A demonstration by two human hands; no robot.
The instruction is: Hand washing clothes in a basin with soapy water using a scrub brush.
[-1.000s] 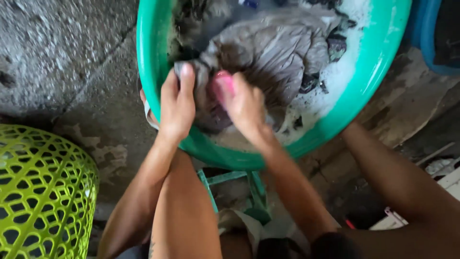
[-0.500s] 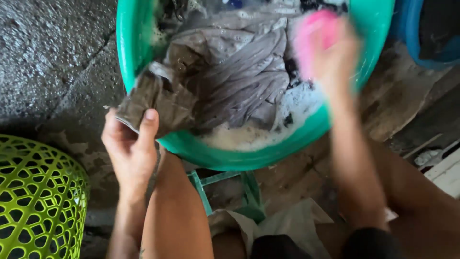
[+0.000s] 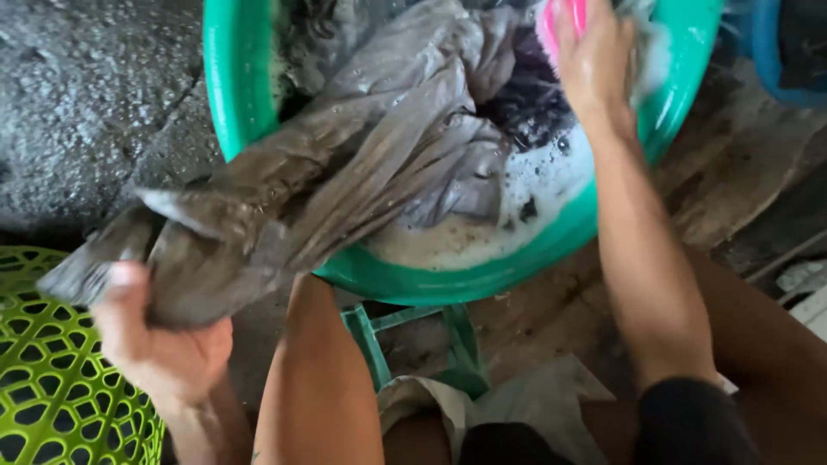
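Over the rim of the green basin, a wet grey-brown cloth stretches out from the soapy water toward the lower left. Its end is clamped in the left hand, fingers closed tight, above the lime-green lattice basket. Inside the basin's far side, the right hand is closed around a pink brush. Below the basin stands a small green stool.

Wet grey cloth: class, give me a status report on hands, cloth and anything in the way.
Left hand gripping wet grey cloth, pulled out over green basin rim. Right hand in basin, on pink brush. Green basket beside left hand.
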